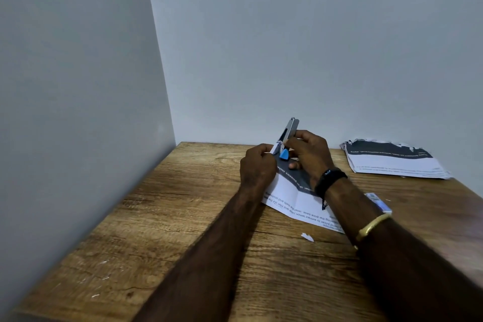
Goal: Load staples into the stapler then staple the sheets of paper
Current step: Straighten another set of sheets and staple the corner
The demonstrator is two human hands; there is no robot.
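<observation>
stapler (289, 136): tilted up above sheets (292, 191), mid-table (183, 217)
right hand (308, 154): gripping stapler
left hand (257, 167): pinching sheets' corner at stapler's mouth
risk: corner slips, staple misses a sheet
spare stack (392, 159): far right, well apart

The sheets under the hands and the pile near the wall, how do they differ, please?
The held sheets lie mid-table, creased, their corner raised in the left hand at the stapler; the pile rests untouched at the far right. The held set looks thinner, the pile thicker and ragged-edged. Both are white with a dark printed band.
</observation>
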